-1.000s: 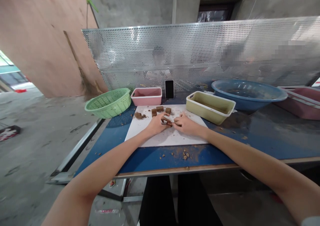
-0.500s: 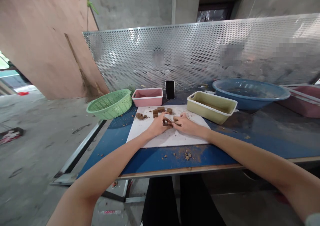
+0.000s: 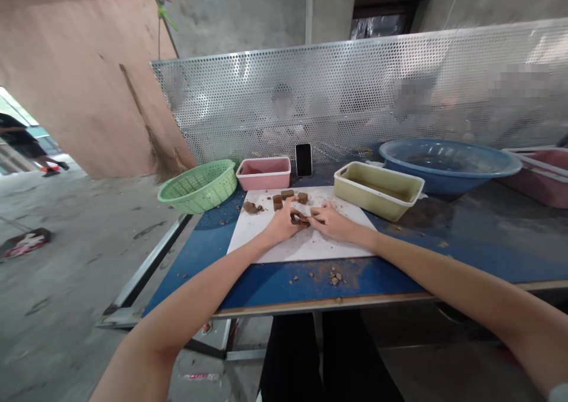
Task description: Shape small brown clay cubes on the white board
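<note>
My left hand (image 3: pixel 284 221) and my right hand (image 3: pixel 331 221) meet over a white board (image 3: pixel 261 249) on the blue table. Between their fingertips is a small brown lump of clay (image 3: pixel 302 218), mostly covered by the fingers. Both hands are closed on it, the left with thumb and forefinger curved round it. Just beyond the left hand stand several brown clay blocks (image 3: pixel 277 202). A rougher clay lump (image 3: pixel 249 207) with crumbs lies at the board's left side.
Behind the board are a pink basket (image 3: pixel 263 181), an upright phone (image 3: pixel 304 160) and a perforated metal screen (image 3: pixel 248 106). A green basket (image 3: pixel 199 192) sits left; a yellow-green bin (image 3: pixel 368 198) and blue basin (image 3: pixel 448 174) sit right. Clay crumbs (image 3: pixel 336 278) lie near the table's front edge.
Both hands stay together on the clay, with only slight finger movement. The whole view has shifted a little, and a walking person has come into sight at the far left.
</note>
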Tool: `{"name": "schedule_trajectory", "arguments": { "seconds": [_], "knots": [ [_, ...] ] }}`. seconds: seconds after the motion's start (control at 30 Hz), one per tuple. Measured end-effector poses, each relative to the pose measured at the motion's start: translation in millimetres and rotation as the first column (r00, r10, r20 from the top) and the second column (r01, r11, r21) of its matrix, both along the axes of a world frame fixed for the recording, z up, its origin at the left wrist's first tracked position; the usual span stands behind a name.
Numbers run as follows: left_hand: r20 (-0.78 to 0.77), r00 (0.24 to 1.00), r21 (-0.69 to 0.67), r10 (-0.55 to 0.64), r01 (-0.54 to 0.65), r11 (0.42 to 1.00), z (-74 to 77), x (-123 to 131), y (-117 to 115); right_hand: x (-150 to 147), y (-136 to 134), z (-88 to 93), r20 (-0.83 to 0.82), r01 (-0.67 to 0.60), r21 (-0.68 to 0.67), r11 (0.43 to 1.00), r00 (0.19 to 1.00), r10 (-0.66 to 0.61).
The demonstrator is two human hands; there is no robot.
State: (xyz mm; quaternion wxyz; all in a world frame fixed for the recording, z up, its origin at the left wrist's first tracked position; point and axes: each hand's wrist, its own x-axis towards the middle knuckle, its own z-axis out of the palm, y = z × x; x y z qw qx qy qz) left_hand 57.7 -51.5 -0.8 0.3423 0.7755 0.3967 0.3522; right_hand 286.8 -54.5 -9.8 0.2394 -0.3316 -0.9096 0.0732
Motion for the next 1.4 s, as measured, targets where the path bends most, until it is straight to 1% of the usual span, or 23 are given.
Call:
{"name": "schedule_trajectory", "arguments": {
  "seconds": [0.13, 0.2, 0.33, 0.5, 0.63, 0.7, 0.87, 1.07, 1.2, 1.3, 1.4],
  "knots": [
    [-0.015, 1.000, 0.010, 0.009, -0.009, 1.000, 4.3, 0.3, -3.4, 1.7, -1.3, -0.5, -0.015, 0.030, 0.061, 0.998, 0.999, -0.029],
    [-0.018, 1.000, 0.011, 0.007, -0.007, 1.000, 5.9, 0.6, -4.6, 2.3, -0.8, -1.8, 0.003, 0.040, 0.071, 0.997, 0.999, -0.041],
    [-0.021, 1.000, -0.007, 0.018, -0.018, 1.000, 5.8, 1.4, -4.7, 1.0, 1.2, -3.5, 0.055, 0.011, 0.093, 0.996, 0.998, -0.016],
    [-0.018, 1.000, 0.012, 0.003, -0.003, 1.000, 3.0, 0.6, -2.7, -0.7, -1.6, -1.0, 0.031, 0.004, 0.095, 0.995, 1.000, -0.007],
    [-0.012, 1.000, 0.020, -0.012, 0.012, 1.000, 1.2, -0.5, -1.2, 1.6, -5.0, 0.0, -0.027, 0.016, 0.129, 0.992, 1.000, -0.013],
    [-0.021, 1.000, 0.027, -0.007, 0.008, 1.000, -0.5, -0.4, 0.2, 2.1, -5.8, -0.3, -0.037, 0.005, 0.119, 0.993, 0.999, -0.001],
    [-0.033, 0.999, 0.029, 0.000, 0.001, 1.000, -4.4, 0.5, 3.0, -0.3, -7.3, 0.4, 0.014, -0.029, 0.077, 0.997, 1.000, 0.028],
    [-0.029, 1.000, 0.036, 0.001, 0.000, 0.999, -1.6, -0.1, 0.6, -0.2, -11.5, 2.7, -0.012, -0.015, 0.107, 0.994, 1.000, 0.017],
    [-0.033, 0.999, 0.017, -0.008, 0.009, 1.000, -2.0, -0.9, 0.7, -2.1, -10.8, 3.8, 0.005, -0.070, 0.033, 0.997, 0.998, 0.069],
    [-0.040, 0.999, 0.024, -0.009, 0.010, 1.000, -3.4, -0.8, 1.7, -3.7, -9.6, 3.5, 0.002, -0.087, -0.022, 0.996, 0.996, 0.087],
    [-0.046, 0.999, 0.047, 0.006, -0.003, 0.999, -2.9, -0.3, 1.7, -3.0, -10.0, 2.0, -0.008, -0.066, 0.009, 0.998, 0.998, 0.066]
  ]
}}
